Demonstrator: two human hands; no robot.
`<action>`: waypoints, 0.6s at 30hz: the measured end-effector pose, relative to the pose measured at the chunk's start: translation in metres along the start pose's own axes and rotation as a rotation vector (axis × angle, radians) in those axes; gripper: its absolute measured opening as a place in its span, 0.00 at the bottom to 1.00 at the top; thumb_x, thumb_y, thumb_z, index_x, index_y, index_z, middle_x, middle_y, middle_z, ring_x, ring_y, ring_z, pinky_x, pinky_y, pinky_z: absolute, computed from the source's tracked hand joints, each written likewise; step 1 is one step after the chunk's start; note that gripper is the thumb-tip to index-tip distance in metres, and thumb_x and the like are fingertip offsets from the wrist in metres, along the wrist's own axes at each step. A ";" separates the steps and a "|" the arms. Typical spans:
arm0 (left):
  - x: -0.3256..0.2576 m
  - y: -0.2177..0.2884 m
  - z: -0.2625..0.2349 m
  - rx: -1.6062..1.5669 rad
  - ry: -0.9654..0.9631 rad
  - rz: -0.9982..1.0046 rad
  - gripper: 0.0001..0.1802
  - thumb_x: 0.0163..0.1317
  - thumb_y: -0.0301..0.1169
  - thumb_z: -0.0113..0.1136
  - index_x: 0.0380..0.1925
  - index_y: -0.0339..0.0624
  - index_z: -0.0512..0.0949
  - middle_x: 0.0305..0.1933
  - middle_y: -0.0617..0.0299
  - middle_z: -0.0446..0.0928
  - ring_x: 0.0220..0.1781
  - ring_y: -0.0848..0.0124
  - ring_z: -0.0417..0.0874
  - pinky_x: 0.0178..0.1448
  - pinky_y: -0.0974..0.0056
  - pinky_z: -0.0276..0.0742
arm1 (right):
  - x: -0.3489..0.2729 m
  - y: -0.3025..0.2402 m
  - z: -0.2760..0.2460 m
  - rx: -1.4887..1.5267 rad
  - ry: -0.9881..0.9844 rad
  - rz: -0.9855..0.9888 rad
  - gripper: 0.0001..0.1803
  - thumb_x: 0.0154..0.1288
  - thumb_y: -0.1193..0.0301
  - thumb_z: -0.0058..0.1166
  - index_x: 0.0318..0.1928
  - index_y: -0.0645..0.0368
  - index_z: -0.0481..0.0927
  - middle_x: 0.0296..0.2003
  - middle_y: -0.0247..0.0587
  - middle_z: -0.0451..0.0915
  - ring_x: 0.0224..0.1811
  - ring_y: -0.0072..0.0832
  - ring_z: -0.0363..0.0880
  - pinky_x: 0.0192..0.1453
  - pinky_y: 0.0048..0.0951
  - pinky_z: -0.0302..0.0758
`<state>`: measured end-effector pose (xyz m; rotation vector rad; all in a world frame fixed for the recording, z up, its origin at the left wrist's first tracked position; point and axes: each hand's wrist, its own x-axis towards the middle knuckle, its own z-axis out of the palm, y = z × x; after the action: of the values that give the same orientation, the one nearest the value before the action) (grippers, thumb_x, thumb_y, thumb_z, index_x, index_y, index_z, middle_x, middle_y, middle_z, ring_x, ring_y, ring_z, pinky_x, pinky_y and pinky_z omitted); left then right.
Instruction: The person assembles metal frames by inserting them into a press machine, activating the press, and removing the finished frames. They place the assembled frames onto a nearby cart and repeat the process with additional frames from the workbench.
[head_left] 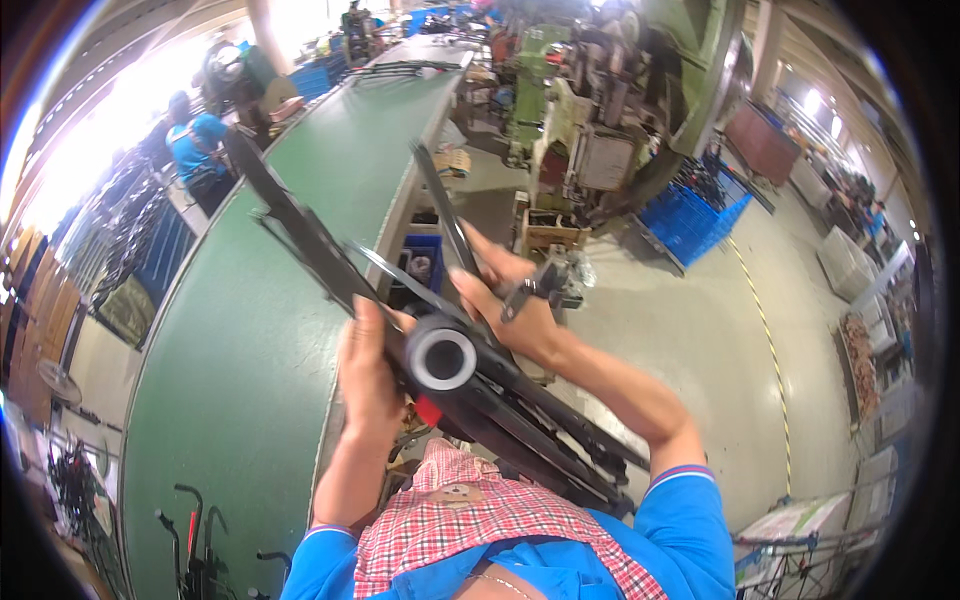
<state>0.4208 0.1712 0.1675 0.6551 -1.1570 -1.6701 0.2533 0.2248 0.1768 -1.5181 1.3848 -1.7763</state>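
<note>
A black folding metal frame of long bars and tubes lies slantwise in front of my body, over the bench edge. On it a round hub with a pale ring faces me, and a red patch shows below. My left hand is closed round the frame beside the hub, where a flat dark bar runs up and left. My right hand is closed on a slimmer black tube. A short dark fitting sits against that hand; its attachment is unclear.
A long green-topped bench runs away on my left, with black parts at its near end and more far off. Past it stands a person in blue. Green machinery and a blue crate of black parts are ahead right.
</note>
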 end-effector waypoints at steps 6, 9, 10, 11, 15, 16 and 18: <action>0.010 -0.155 0.015 -0.066 -0.063 -0.595 0.26 0.65 0.52 0.51 0.34 0.36 0.72 0.29 0.61 0.76 0.29 0.73 0.77 0.34 0.68 0.75 | -0.120 0.106 -0.043 0.093 0.405 0.375 0.30 0.65 0.76 0.52 0.67 0.60 0.60 0.31 0.23 0.70 0.27 0.12 0.62 0.29 0.15 0.61; 0.024 -0.214 0.017 -0.095 -0.157 -0.719 0.28 0.65 0.53 0.50 0.40 0.33 0.72 0.34 0.61 0.75 0.33 0.72 0.77 0.38 0.67 0.75 | -0.145 0.153 -0.057 -0.070 0.479 0.472 0.30 0.66 0.72 0.52 0.66 0.65 0.60 0.26 0.28 0.72 0.26 0.14 0.65 0.30 0.17 0.64; 0.028 -0.223 0.021 -0.042 -0.160 -0.748 0.29 0.66 0.53 0.50 0.42 0.33 0.71 0.35 0.61 0.75 0.34 0.72 0.77 0.39 0.67 0.75 | -0.146 0.158 -0.060 -0.123 0.479 0.486 0.30 0.66 0.71 0.52 0.66 0.66 0.60 0.26 0.28 0.72 0.26 0.13 0.65 0.30 0.17 0.64; 0.033 -0.231 0.025 0.011 -0.160 -0.777 0.29 0.66 0.53 0.49 0.44 0.32 0.71 0.36 0.60 0.75 0.35 0.72 0.76 0.40 0.67 0.75 | -0.144 0.164 -0.064 -0.174 0.476 0.502 0.30 0.66 0.71 0.53 0.66 0.67 0.60 0.27 0.28 0.72 0.27 0.13 0.65 0.30 0.17 0.64; 0.068 -0.267 0.042 0.076 -0.191 -0.856 0.30 0.64 0.55 0.50 0.39 0.33 0.70 0.32 0.62 0.71 0.33 0.74 0.73 0.37 0.67 0.73 | -0.119 0.189 -0.078 -0.268 0.557 0.468 0.29 0.66 0.70 0.53 0.64 0.68 0.62 0.28 0.27 0.71 0.28 0.12 0.65 0.30 0.17 0.63; 0.073 -0.273 0.044 0.082 -0.188 -0.838 0.29 0.64 0.56 0.49 0.35 0.35 0.70 0.30 0.64 0.69 0.31 0.75 0.71 0.34 0.68 0.71 | -0.113 0.189 -0.080 -0.234 0.567 0.493 0.28 0.66 0.70 0.53 0.63 0.68 0.63 0.28 0.27 0.71 0.27 0.12 0.64 0.29 0.16 0.63; 0.086 -0.284 0.051 0.109 -0.210 -0.831 0.30 0.64 0.57 0.49 0.35 0.35 0.70 0.30 0.64 0.68 0.31 0.75 0.70 0.33 0.68 0.70 | -0.101 0.185 -0.089 -0.254 0.571 0.573 0.28 0.66 0.70 0.53 0.64 0.68 0.63 0.28 0.27 0.71 0.27 0.12 0.64 0.29 0.16 0.62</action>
<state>0.2297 0.1361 -0.0622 1.1564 -1.2074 -2.4210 0.1536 0.2664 -0.0246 -0.5943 2.1178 -1.7496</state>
